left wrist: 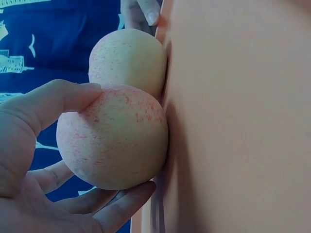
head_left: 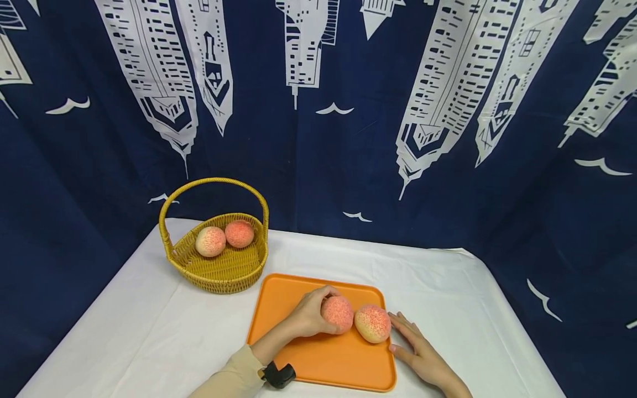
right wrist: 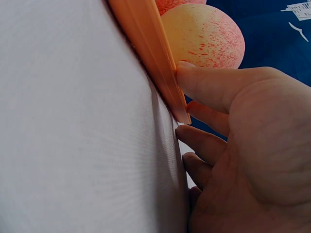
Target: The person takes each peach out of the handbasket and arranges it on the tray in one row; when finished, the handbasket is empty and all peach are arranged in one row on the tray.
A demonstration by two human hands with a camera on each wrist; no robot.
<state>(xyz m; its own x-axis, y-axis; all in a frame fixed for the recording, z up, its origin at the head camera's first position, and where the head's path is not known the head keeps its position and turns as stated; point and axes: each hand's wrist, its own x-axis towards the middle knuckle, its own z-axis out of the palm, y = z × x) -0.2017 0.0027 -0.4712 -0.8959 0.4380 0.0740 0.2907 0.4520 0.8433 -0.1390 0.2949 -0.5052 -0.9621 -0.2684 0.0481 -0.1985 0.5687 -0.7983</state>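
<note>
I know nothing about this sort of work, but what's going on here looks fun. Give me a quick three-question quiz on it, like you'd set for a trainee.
1. Multiple choice. Which hand grips a peach?
A. Left
B. Right
C. Both

2. Count. How many peaches lie in the wicker basket?

3. True or false? The right hand is inside that basket.

Key
1. A: the left hand has its fingers and thumb around it.
2. Two.
3. False: it is at the edge of the orange tray.
</note>
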